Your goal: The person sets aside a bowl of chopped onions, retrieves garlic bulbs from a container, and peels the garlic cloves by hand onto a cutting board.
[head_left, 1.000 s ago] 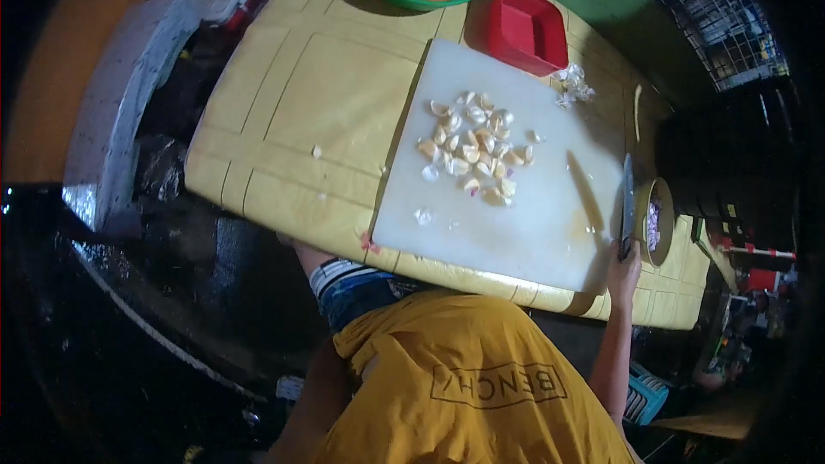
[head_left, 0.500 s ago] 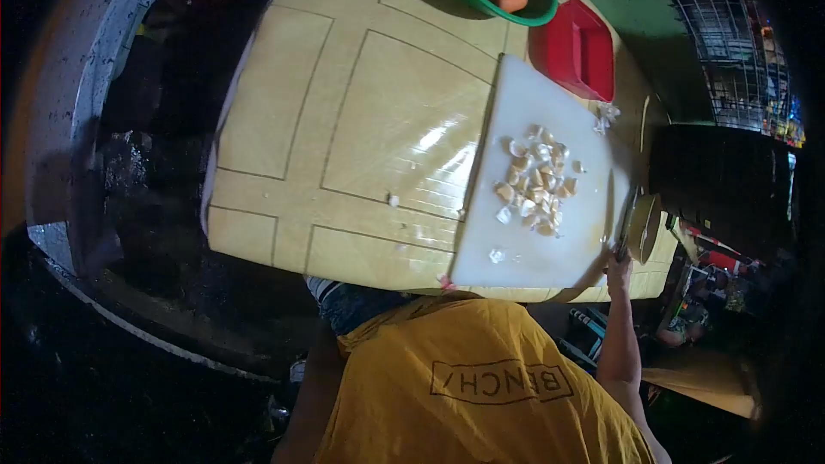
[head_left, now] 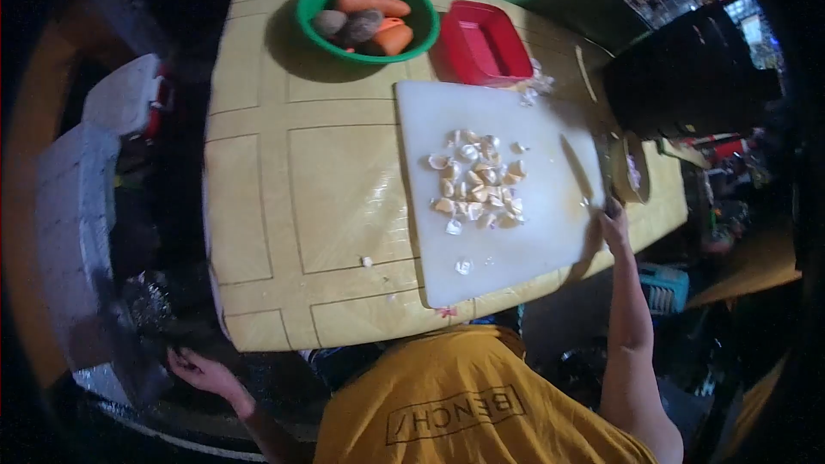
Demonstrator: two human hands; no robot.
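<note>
My right hand is closed around the dark handle of a knife at the right edge of a white cutting board. The blade points away from me, and a dark blade-shaped streak shows on the board beside it. A loose pile of garlic cloves and bits of skin lies mid-board, apart from the knife. Down at the left, off the table's edge, my left hand hangs with loosely bent fingers and nothing visible in it. A yellowish bowl with purplish pieces stands right of the knife.
A green basin with carrots and brownish round vegetables stands at the back of the yellow-covered table. Beside it is a red plastic container. Garlic skins lie behind the board. A large black object rises at the right.
The view has swung left, showing more of the basin and the floor side. My left hand has come into view at lower left. My right hand still holds the knife by the board's edge.
</note>
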